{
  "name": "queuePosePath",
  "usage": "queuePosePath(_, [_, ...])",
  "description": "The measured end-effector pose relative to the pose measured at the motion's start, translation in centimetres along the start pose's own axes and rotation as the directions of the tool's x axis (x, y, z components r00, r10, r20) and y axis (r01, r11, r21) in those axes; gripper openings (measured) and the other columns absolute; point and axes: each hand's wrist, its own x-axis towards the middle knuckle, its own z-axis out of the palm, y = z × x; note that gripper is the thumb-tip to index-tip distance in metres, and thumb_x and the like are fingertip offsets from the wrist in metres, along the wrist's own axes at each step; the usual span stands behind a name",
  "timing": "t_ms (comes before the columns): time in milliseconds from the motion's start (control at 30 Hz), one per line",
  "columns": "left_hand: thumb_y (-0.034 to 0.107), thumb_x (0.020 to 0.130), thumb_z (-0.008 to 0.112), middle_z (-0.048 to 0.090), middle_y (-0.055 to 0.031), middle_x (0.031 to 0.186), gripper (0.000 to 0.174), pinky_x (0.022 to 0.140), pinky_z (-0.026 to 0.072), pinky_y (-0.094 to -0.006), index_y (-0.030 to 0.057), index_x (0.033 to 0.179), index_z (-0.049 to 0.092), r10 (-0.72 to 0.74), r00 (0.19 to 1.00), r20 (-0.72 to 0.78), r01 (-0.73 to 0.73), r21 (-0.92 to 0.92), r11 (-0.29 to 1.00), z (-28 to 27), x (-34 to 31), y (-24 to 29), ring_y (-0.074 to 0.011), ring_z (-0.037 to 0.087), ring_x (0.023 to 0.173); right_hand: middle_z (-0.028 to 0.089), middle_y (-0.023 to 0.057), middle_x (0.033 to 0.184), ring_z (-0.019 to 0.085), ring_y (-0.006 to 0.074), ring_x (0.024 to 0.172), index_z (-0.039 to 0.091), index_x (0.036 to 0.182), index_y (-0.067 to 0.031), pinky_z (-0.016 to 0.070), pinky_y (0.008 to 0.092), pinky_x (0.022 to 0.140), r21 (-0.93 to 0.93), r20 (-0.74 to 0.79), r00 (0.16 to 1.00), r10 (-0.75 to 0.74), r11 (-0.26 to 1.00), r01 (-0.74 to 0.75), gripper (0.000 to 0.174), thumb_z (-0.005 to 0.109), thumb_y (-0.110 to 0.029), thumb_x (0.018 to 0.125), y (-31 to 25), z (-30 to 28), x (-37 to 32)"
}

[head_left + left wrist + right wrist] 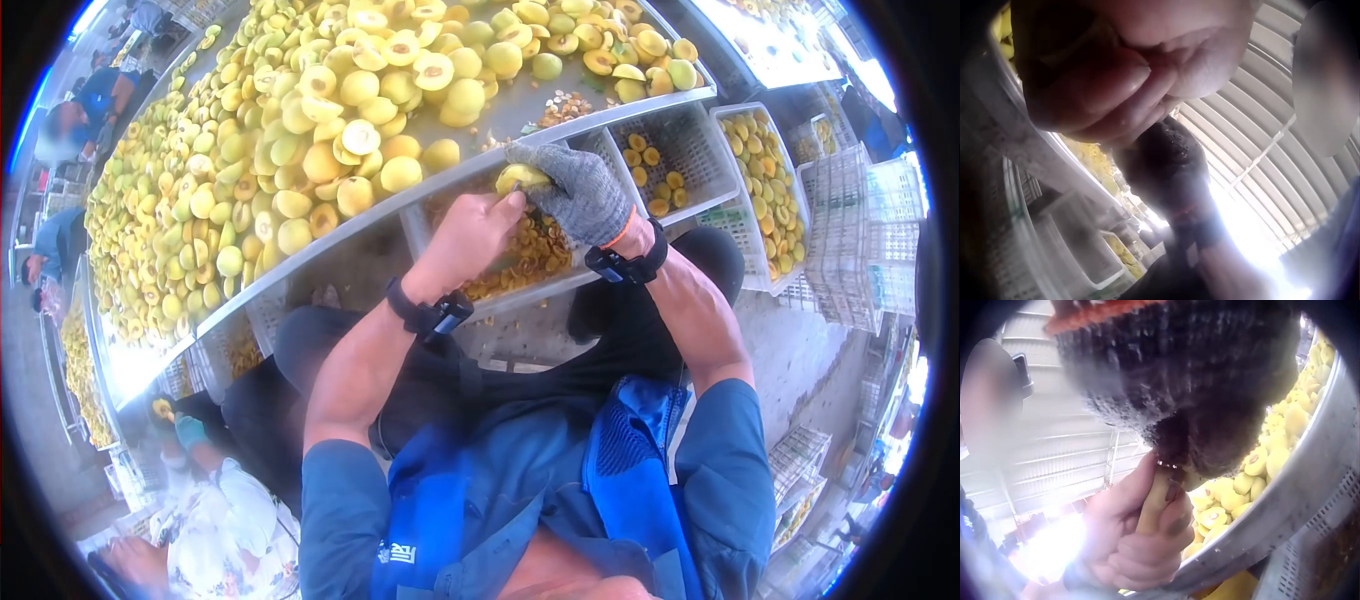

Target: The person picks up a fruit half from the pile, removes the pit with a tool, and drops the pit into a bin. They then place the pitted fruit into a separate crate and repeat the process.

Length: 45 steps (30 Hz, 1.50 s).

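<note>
In the head view my right hand [580, 190], in a grey knitted glove, holds a yellow apricot [522, 179] between thumb and fingers. My bare left hand [468, 240] meets it from the left, its thumb at the fruit. Seen from the right wrist, the left fingers curl round a small tool with a pale handle [1152, 503] and a dark tip against the fruit; its exact kind I cannot tell. Both hands are over a crate [500, 303] of apricot pieces, beside the metal rim of the table [440, 178]. The left wrist view shows mostly curled left fingers [1110, 94].
Many halved apricots [300, 130] are heaped on the table, with a small pile of pits [565, 107] near its rim. To the right stand a crate [700, 150] with a few halves, a fuller crate [765, 190] and stacked crates [850, 235]. Another person [220, 520] sits at lower left.
</note>
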Motion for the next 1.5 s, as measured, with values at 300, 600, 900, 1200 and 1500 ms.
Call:
queuePosePath(300, [0.037,0.108,0.055,0.055,-0.0073,0.059,0.049,0.050,0.0409,-0.0382,-0.0040,0.081,0.058,0.442,0.881,-0.171,-0.318,0.479,0.819,1.6,0.5,-2.5,-0.0174,0.051,0.049,0.073,0.0158,0.104,0.068,0.0336,0.098,0.069,0.121,-0.0042,0.0532,0.0396,0.089,0.127,0.073,0.993,0.095,0.986,-0.104,0.039,0.075,-0.002,0.082,-0.2,-0.9,1.0])
queuePosePath(600, [0.041,0.106,0.056,0.059,-0.0091,0.064,0.049,0.056,0.0461,-0.0373,-0.0025,0.084,0.062,-0.192,0.971,0.141,0.216,-0.175,0.961,-1.5,-1.1,1.0,-0.0208,0.055,0.057,0.074,0.0064,0.096,0.068,0.0116,0.068,0.068,0.128,-0.0044,0.0551,0.0266,0.058,0.461,0.340,0.831,0.441,0.691,-0.556,0.046,0.079,-0.004,0.084,1.5,-4.1,0.9])
queuePosePath(900, [0.047,0.103,0.047,0.072,-0.0221,0.087,0.049,0.078,0.0539,-0.0531,0.0057,0.092,0.071,0.063,0.988,-0.139,0.093,0.877,0.471,-1.3,0.0,-2.2,-0.0431,0.070,0.086,0.073,0.0195,0.117,0.067,0.0390,0.108,0.071,0.126,-0.0083,0.0529,0.0412,0.096,-0.365,0.158,0.817,0.555,0.801,-0.474,0.048,0.077,-0.027,0.081,5.3,-10.0,-0.9])
queuePosePath(1200, [0.035,0.097,0.061,0.067,-0.0203,0.091,0.034,0.079,0.0530,-0.0500,0.0020,0.091,0.069,0.144,0.984,-0.106,-0.006,0.784,0.620,-0.2,0.0,-2.2,-0.0413,0.067,0.089,0.072,0.0129,0.116,0.068,0.0331,0.110,0.073,0.123,-0.0184,0.0534,0.0450,0.093,-0.747,-0.289,0.826,0.484,0.425,-0.511,0.034,0.067,-0.034,0.093,6.1,-14.2,0.9])
queuePosePath(1500, [0.031,0.094,0.067,0.066,-0.0209,0.091,0.031,0.076,0.0516,-0.0508,0.0010,0.089,0.065,0.192,0.975,-0.111,-0.068,0.675,0.734,0.9,0.1,-2.8,-0.0429,0.065,0.087,0.073,0.0125,0.110,0.070,0.0334,0.102,0.074,0.109,-0.0151,0.0575,0.0462,0.085,-0.926,-0.186,0.902,0.391,0.237,-0.294,0.021,0.061,-0.025,0.095,17.8,-9.9,11.4])
